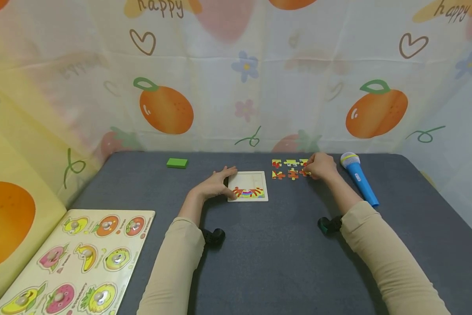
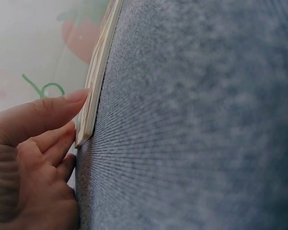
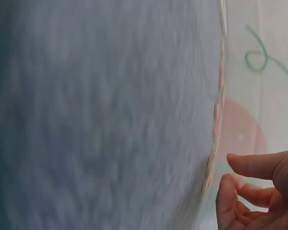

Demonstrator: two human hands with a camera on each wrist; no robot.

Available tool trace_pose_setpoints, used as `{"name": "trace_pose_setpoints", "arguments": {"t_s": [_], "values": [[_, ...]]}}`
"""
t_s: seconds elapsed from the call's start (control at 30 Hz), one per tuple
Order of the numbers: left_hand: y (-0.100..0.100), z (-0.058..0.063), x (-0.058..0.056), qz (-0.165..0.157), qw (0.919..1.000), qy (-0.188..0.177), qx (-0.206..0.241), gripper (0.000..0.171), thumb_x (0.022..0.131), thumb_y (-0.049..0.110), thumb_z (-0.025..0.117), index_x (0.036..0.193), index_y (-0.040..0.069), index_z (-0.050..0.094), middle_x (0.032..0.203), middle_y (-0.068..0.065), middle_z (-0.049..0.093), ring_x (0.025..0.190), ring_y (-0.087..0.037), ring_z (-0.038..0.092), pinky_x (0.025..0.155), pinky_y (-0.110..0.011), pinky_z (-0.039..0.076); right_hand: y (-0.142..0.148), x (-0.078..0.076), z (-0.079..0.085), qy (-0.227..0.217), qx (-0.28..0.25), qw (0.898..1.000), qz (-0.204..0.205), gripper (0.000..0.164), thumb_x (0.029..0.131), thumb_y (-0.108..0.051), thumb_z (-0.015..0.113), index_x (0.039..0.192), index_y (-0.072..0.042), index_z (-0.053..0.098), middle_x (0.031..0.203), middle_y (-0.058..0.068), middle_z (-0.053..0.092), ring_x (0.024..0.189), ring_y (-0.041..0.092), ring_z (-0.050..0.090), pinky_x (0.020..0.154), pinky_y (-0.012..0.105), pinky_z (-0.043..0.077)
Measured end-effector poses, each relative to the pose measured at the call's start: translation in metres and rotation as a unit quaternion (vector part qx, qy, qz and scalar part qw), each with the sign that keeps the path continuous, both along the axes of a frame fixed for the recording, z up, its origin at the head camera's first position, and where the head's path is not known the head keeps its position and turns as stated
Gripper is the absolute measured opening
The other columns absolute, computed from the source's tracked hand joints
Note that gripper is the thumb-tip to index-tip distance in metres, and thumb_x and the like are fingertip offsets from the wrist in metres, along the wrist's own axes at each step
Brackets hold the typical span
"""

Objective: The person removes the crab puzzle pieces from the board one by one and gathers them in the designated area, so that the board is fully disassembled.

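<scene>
L hand (image 1: 213, 184) is on the L side of a small pale puzzle tray (image 1: 247, 180), mid-table — thumb over the near L part of the rim, fingers spread along the far L part, so the frame sits gripped btwn them. In the L wrist view the thumb presses the tray's top edge w/ fingers at its side. Tray lies flat; its near part has a rainbow picture in, far part shows bare pale wood.

R hand (image 1: 321, 166) is just R of the tray, over the R end of the loose puzzle pieces (image 1: 293, 174), approx two rows of three, red/orange/yellow. Thumb & index are bent w/ a small gap btwn tips, nothing seen in it; can't tell if the tips touch a piece.

Rest: blue toy microphone (image 1: 361, 181), yellow band, lies just R of R hand. Green block (image 1: 177, 163) at the far L, apart from the tray. Fruit board (image 1: 150, 214) w/ knobbed fruit shapes at near L. All on a dark grey table (image 1: 267, 262) — fruit-print cloth (image 1: 220, 87) hangs behind. Beige sleeves (image 1: 389, 253), black device (image 1: 214, 238) at each wrist.
</scene>
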State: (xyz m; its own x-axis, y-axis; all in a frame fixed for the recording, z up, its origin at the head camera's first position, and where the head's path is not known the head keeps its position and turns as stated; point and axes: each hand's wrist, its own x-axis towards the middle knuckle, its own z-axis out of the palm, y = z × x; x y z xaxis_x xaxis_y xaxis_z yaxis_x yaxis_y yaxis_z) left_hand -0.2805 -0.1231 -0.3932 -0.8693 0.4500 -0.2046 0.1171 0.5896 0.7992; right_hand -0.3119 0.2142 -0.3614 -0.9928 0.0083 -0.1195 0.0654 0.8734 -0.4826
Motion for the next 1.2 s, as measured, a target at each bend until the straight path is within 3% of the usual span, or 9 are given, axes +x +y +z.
{"name": "trace_pose_setpoints", "arguments": {"t_s": [0.17, 0.27, 0.4, 0.47, 0.9, 1.2], "values": [[0.000, -0.002, -0.003, 0.001, 1.0000, 0.001, 0.000, 0.095, 0.077, 0.005, 0.076, 0.158, 0.012, 0.026, 0.170, -0.002, 0.009, 0.157, -0.025, -0.012, 0.125, -0.057, -0.012, -0.024, 0.003, 0.003, 0.007, -0.014, 0.999, 0.030, 0.039, 0.091, -0.021, 0.065, 0.125, 0.000, 0.062, 0.125, 0.023, 0.066, 0.094, 0.035, 0.068, 0.094, 0.052, 0.051], [0.000, -0.002, -0.002, 0.000, 1.0000, 0.005, -0.002, 0.096, 0.077, 0.005, 0.077, 0.158, 0.012, 0.027, 0.169, -0.002, 0.011, 0.158, -0.024, -0.010, 0.126, -0.055, -0.012, -0.040, 0.006, 0.003, -0.002, -0.038, 0.998, 0.052, 0.040, 0.092, -0.020, 0.065, 0.126, 0.000, 0.060, 0.123, 0.024, 0.065, 0.098, 0.035, 0.067, 0.087, 0.045, 0.056], [0.000, -0.001, -0.001, -0.006, 1.0000, 0.007, 0.000, 0.096, 0.076, 0.005, 0.077, 0.158, 0.010, 0.026, 0.169, -0.004, 0.011, 0.158, -0.025, -0.010, 0.126, -0.055, -0.013, -0.058, 0.009, 0.001, 0.000, -0.077, 0.993, 0.087, 0.034, 0.091, -0.019, 0.066, 0.119, 0.001, 0.063, 0.101, 0.018, 0.070, 0.071, 0.018, 0.068, 0.066, 0.028, 0.058], [0.000, -0.001, -0.001, -0.008, 0.9999, 0.006, 0.002, 0.096, 0.076, 0.005, 0.077, 0.158, 0.010, 0.025, 0.169, -0.004, 0.010, 0.158, -0.025, -0.010, 0.125, -0.056, -0.013, -0.065, 0.009, -0.001, 0.002, -0.092, 0.990, 0.105, 0.031, 0.091, -0.017, 0.066, 0.116, 0.001, 0.064, 0.094, 0.015, 0.069, 0.065, 0.014, 0.066, 0.062, 0.025, 0.058], [-0.001, 0.000, -0.003, -0.016, 0.9997, 0.012, -0.011, 0.096, 0.077, 0.008, 0.078, 0.158, 0.009, 0.025, 0.169, -0.006, 0.010, 0.158, -0.026, -0.007, 0.127, -0.052, -0.013, -0.111, 0.026, -0.002, -0.011, -0.137, 0.968, 0.208, 0.027, 0.096, -0.019, 0.063, 0.116, -0.001, 0.064, 0.088, 0.012, 0.063, 0.067, 0.016, 0.064, 0.061, 0.025, 0.055], [-0.002, -0.001, -0.002, -0.020, 0.9998, -0.005, -0.006, 0.097, 0.079, 0.010, 0.078, 0.159, 0.011, 0.022, 0.170, -0.004, 0.007, 0.157, -0.027, -0.012, 0.125, -0.057, -0.013, -0.133, 0.033, -0.004, -0.016, -0.104, 0.961, 0.256, 0.033, 0.091, -0.023, 0.071, 0.119, -0.007, 0.064, 0.097, 0.010, 0.062, 0.069, 0.014, 0.057, 0.061, 0.023, 0.046]]}}
